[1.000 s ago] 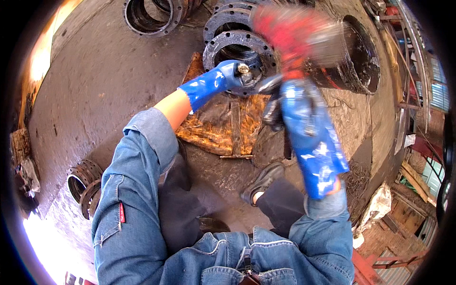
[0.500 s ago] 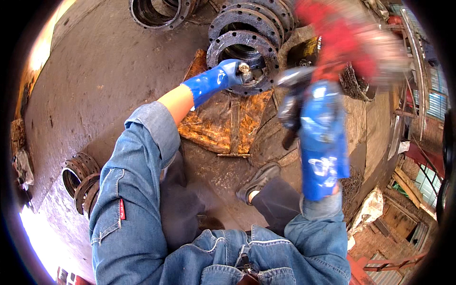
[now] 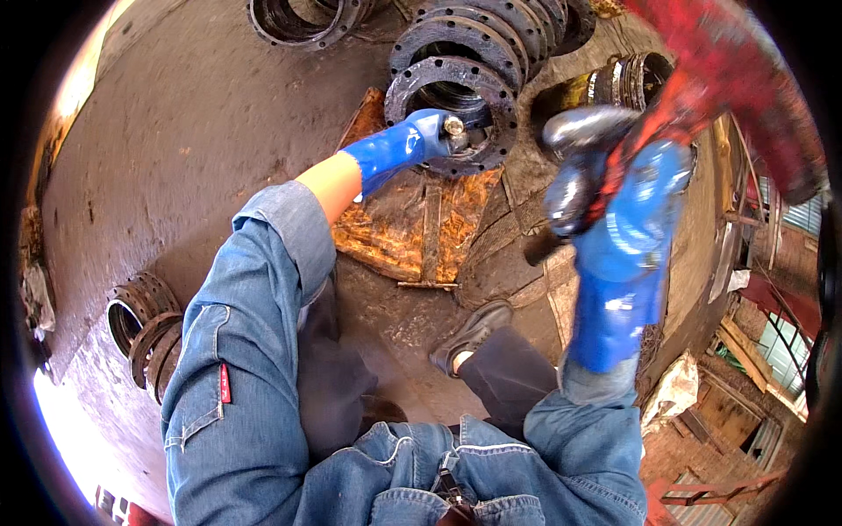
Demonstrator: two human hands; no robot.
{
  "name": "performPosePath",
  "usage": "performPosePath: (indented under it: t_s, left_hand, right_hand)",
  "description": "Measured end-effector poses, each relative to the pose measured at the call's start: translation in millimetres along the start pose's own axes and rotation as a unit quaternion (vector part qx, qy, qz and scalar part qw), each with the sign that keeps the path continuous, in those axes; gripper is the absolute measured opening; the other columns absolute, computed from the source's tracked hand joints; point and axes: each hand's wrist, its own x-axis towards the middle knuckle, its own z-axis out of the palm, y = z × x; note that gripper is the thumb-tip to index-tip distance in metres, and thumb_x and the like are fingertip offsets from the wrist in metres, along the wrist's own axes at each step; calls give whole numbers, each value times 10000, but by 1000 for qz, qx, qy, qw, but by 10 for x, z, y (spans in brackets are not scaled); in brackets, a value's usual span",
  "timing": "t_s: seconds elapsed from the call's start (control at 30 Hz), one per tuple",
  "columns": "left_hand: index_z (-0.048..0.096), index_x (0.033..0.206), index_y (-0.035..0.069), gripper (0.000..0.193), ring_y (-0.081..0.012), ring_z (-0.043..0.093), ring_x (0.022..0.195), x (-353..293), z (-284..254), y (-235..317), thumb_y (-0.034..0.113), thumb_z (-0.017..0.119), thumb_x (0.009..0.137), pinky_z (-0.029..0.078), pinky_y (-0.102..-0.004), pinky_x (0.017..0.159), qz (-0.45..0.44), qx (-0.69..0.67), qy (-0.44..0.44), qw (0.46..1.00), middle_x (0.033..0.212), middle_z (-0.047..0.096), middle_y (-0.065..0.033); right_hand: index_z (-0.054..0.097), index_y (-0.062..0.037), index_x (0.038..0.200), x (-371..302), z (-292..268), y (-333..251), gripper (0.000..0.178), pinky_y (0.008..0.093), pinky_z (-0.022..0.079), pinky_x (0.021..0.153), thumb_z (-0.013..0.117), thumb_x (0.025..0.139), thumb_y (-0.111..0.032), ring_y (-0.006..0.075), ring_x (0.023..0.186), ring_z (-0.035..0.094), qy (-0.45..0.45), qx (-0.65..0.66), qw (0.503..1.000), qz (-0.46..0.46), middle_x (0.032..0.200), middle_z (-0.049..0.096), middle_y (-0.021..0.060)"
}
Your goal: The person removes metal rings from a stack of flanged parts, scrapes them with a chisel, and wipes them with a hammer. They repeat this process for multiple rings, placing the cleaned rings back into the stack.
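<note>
My left hand [image 3: 431, 133], in a blue rubber glove, is closed around a metal rod [image 3: 453, 125] seen nearly end-on, its round, pale end facing up. This hand is at the lower inner side of a black, greasy ring flange [image 3: 405, 90] with bolt holes; the rod's lower end is hidden. Raised on the right, my right hand [image 3: 588, 175], gloved in blue with dark, shiny fingers, grips a red hammer [image 3: 702, 70]. The hammer's worn head is close to the camera and partly cut off by the view's rim. Its dark handle end sticks out below the fist.
Several similar flanges [image 3: 504, 39] stand in a row behind. An orange-brown stained board [image 3: 386, 232] lies under the front flange. More rings [image 3: 140, 307] rest at left, another flanged ring [image 3: 294, 35] at the far side. A black and yellow cylinder [image 3: 570, 92] lies right of the row.
My right hand has swung the hammer up and to the right, and the hammer is less blurred. The left hand keeps its hold on the rod at the flange.
</note>
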Motion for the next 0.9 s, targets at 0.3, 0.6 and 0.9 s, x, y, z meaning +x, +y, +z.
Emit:
performPosePath:
  t_s: [0.3, 0.6, 0.9]
  left_hand:
    - [705, 975, 101, 285, -256, 681, 811, -24, 149, -193, 229, 761, 727, 527, -354, 756, 63, -2, 9, 998, 883, 703, -142]
    - [703, 952, 102, 295, -310, 671, 828, -56, 46, 49, 269, 762, 716, 533, -352, 762, 15, 22, 52, 998, 905, 703, -139]
    - [708, 943, 123, 313, -261, 667, 787, 11, 85, -202, 327, 787, 720, 531, -356, 734, 37, 39, -3, 999, 879, 705, -115]
  right_hand:
    - [612, -9, 1046, -70, -172, 775, 605, 257, 428, 470, 449, 963, -586, 119, 521, 547, 36, -114, 975, 186, 617, 572, 33]
    - [606, 1, 1043, -89, 54, 288, 712, 270, 404, 419, 440, 930, -682, 123, 487, 532, 51, -60, 996, 45, 579, 556, 32]
    - [609, 17, 1047, -76, -72, 715, 756, 276, 417, 403, 460, 902, -710, 144, 448, 530, 8, -95, 982, 163, 600, 582, 59]
